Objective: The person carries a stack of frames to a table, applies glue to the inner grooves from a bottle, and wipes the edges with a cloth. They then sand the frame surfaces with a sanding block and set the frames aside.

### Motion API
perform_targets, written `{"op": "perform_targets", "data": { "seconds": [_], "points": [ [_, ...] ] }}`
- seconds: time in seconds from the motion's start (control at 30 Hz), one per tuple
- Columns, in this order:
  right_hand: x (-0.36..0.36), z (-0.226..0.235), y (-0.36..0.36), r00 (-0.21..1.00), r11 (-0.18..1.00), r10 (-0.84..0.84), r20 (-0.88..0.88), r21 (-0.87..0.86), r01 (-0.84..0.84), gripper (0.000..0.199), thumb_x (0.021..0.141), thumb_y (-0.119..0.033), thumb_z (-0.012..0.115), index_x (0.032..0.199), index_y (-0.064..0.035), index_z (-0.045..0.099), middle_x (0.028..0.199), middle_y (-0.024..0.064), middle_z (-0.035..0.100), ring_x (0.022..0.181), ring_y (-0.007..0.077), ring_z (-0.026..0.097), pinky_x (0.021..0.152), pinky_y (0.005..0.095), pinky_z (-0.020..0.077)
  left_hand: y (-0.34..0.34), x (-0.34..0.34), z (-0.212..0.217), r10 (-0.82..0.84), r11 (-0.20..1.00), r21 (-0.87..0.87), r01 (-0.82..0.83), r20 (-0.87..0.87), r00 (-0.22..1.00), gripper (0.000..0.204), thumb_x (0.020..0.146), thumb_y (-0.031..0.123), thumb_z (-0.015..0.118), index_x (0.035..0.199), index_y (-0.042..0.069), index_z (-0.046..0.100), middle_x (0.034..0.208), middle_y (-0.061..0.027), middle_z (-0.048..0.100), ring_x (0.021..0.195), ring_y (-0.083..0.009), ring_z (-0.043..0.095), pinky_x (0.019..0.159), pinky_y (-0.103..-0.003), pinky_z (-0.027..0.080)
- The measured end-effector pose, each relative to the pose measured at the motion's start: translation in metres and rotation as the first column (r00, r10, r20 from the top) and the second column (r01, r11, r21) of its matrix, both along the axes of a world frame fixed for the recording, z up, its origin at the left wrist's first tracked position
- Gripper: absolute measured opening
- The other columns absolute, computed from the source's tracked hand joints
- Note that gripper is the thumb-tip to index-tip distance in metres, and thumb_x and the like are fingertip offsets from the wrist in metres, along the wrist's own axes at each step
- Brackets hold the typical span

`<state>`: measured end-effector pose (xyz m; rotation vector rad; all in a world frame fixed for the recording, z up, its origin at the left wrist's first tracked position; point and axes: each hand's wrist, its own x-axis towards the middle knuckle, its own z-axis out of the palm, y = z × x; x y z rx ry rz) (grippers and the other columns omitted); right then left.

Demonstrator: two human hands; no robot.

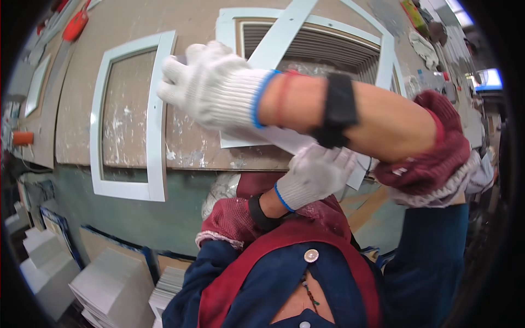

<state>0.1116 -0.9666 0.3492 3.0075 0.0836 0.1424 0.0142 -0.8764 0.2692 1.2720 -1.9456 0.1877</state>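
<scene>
My two forearms cross, both hands in white knit gloves with blue cuffs. My right hand [205, 87] reaches over to the left, its fingers bent; a bit of something grey shows at the fingertips, too small to name. Just beside it lies a white rectangular frame [156, 117], its near end jutting past the table edge. My left hand [317, 175], somewhat blurred, is closed on the near edge of another white frame [283, 34], which lies askew over a white framed louvred panel [333, 24]. My right forearm hides part of this frame.
Worn, paint-spattered table [76, 109] carries the frames. A red-handled tool [75, 26] lies at the far left, an orange cylinder [23, 138] below it. Stacks of white pieces [112, 284] stand on the lower left. A rag [424, 50] and bottles are at the right.
</scene>
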Motion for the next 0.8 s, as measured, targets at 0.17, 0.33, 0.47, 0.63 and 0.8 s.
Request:
{"op": "perform_targets", "data": {
  "seconds": [0.17,0.33,0.47,0.63,0.8],
  "points": [
    [-0.067,0.020,0.011,0.993,0.968,0.113,0.024,0.221,-0.116,0.043,0.071,-0.023,0.068,0.111,-0.0091,0.057,0.110,0.0104,0.054,0.092,0.0272,0.058,0.070,0.0427,0.0501,0.010,-0.029,-0.062,0.006,0.999,-0.043,-0.012,-0.141,0.990,0.041,0.089,0.022,0.059,0.127,0.008,0.059,0.128,-0.0104,0.059,0.121,-0.0245,0.055,0.103,-0.041,0.045],
    [-0.086,0.012,0.013,0.996,0.996,0.063,0.063,0.057,-0.066,0.047,0.068,-0.023,0.067,0.112,-0.0101,0.058,0.114,0.0104,0.053,0.096,0.0293,0.055,0.072,0.0419,0.0492,0.011,-0.025,-0.041,-0.243,0.869,0.124,0.479,-0.736,0.632,0.050,0.101,0.027,0.046,0.147,0.008,0.038,0.150,-0.0139,0.040,0.140,-0.0253,0.036,0.119,-0.041,0.025],
    [-0.011,-0.003,0.009,0.999,0.999,-0.025,0.022,0.034,0.025,0.034,0.077,-0.020,0.068,0.108,-0.0067,0.064,0.103,0.0131,0.060,0.083,0.0346,0.065,0.073,0.0497,0.0563,0.005,-0.008,-0.001,0.124,0.983,0.159,-0.087,-0.244,0.962,0.018,0.081,0.021,0.059,0.092,0.013,0.070,0.082,0.0010,0.066,0.078,-0.0175,0.067,0.072,-0.041,0.054],
    [-0.056,0.023,0.010,0.995,0.978,0.088,0.037,0.185,-0.093,0.036,0.078,-0.017,0.064,0.113,-0.0106,0.058,0.109,0.0119,0.056,0.091,0.0307,0.061,0.073,0.0438,0.0510,0.018,-0.013,-0.040,0.056,0.985,0.173,-0.029,-0.157,0.986,0.031,0.086,0.026,0.061,0.114,0.014,0.063,0.111,-0.0042,0.060,0.104,-0.0225,0.057,0.090,-0.039,0.046],
    [-0.075,0.003,0.012,0.990,0.994,0.058,0.129,0.088,-0.070,0.039,0.073,-0.017,0.064,0.112,-0.0120,0.057,0.107,0.0102,0.054,0.088,0.0270,0.058,0.071,0.0448,0.0503,0.015,-0.026,-0.048,0.091,0.960,0.277,0.031,-0.419,0.903,0.060,0.081,0.038,0.070,0.132,0.011,0.057,0.135,-0.0090,0.057,0.130,-0.0268,0.049,0.110,-0.043,0.037]
  ]
}}
